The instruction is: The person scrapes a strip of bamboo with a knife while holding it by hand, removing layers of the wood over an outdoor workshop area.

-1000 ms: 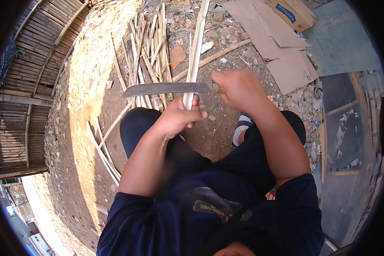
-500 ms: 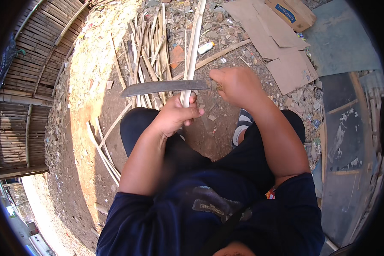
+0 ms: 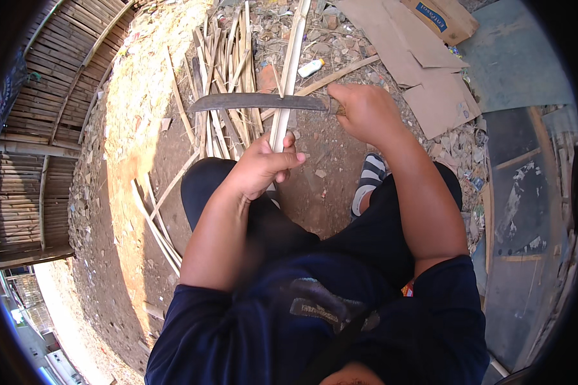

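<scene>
My left hand [image 3: 266,165] is closed around the lower end of a long, pale split bamboo strip [image 3: 293,61], which points away from me. In my right hand [image 3: 366,114] is the handle of a machete [image 3: 257,102], its dark blade lying across the strip with the tip to the left. The blade meets the strip a little beyond my left hand. A thin sliver stands apart from the strip's left side just past the blade. Both hands are above the ground between my knees.
A pile of split bamboo strips [image 3: 221,83] lies ahead to the left, and more strips [image 3: 155,224] rest beside my left knee. A white bottle [image 3: 311,68] and flattened cardboard [image 3: 440,102] lie ahead to the right. A woven bamboo wall [image 3: 29,205] stands at the left.
The machete has moved away from me along the bamboo strip, with my right hand travelling forward. My left hand stays nearly in place, holding the strip.
</scene>
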Demonstrator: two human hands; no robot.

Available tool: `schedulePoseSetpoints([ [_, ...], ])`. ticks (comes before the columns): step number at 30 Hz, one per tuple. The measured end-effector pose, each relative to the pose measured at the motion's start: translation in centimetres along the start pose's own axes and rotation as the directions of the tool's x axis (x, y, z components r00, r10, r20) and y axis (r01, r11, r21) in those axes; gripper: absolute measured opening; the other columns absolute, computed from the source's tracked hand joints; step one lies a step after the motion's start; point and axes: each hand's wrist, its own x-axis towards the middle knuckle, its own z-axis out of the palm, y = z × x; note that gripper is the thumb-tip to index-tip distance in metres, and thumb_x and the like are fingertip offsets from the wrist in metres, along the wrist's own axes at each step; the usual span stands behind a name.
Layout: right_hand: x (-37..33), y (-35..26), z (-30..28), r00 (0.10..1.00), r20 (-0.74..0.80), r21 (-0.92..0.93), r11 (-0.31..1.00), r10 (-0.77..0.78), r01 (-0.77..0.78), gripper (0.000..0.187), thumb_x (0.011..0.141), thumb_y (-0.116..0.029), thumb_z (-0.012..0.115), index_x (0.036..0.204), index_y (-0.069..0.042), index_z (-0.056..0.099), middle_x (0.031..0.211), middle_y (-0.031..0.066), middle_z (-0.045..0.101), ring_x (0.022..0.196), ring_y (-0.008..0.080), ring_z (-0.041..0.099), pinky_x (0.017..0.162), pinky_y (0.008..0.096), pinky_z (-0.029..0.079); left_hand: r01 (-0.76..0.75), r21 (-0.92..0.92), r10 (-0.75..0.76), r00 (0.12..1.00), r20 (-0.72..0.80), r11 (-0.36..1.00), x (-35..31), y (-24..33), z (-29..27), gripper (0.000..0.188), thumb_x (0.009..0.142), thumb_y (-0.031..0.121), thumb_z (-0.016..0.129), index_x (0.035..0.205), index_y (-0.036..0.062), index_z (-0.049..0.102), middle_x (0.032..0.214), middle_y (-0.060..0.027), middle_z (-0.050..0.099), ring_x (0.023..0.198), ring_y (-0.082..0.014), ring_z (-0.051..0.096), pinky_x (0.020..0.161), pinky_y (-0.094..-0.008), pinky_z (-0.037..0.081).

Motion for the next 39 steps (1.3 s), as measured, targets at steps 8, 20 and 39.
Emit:
schedulePoseSetpoints([
  [8, -0.2, 1.4, -0.4, 0.999, -0.046, 0.031, 0.999, 0.009, -0.007, 0.025, 0.072, -0.010, 0.072, 0.094, -0.010, 0.060, 0.081, 0.0116, 0.066, 0.080, 0.0361, 0.067, 0.068, 0.0480, 0.053, -0.043, -0.060, 0.043, 0.999, 0.002, 0.997, -0.5, 0.2, 0.2, 0.035, 0.082, -0.001, 0.076, 0.091, 0.0167, 0.047, 0.071, 0.0062, 0.052, 0.051, -0.0057, 0.044, 0.050, -0.0216, 0.035],
  [20, -0.5, 0.8, -0.5, 0.996, -0.085, 0.033, 0.999, -0.014, 0.017, 0.021, 0.074, -0.009, 0.071, 0.093, -0.011, 0.062, 0.082, 0.0115, 0.067, 0.082, 0.0360, 0.068, 0.070, 0.0487, 0.053, -0.054, 0.071, 0.055, 0.998, -0.011, 0.996, -1.4, 0.7, -0.4, 0.035, 0.081, -0.003, 0.075, 0.094, 0.0144, 0.047, 0.069, 0.0048, 0.050, 0.053, -0.0068, 0.045, 0.051, -0.0217, 0.036],
  [39, 0.0, 2.5, -0.1, 0.988, -0.112, -0.026, 0.993, 0.109, -0.113, 0.023, 0.075, -0.009, 0.073, 0.095, -0.010, 0.061, 0.083, 0.0109, 0.068, 0.085, 0.0344, 0.069, 0.073, 0.0485, 0.054, -0.050, 0.102, 0.053, 0.998, -0.023, 0.994, -1.4, 1.0, -0.8, 0.034, 0.080, -0.002, 0.074, 0.092, 0.0145, 0.048, 0.068, 0.0049, 0.050, 0.052, -0.0065, 0.046, 0.051, -0.0218, 0.036],
])
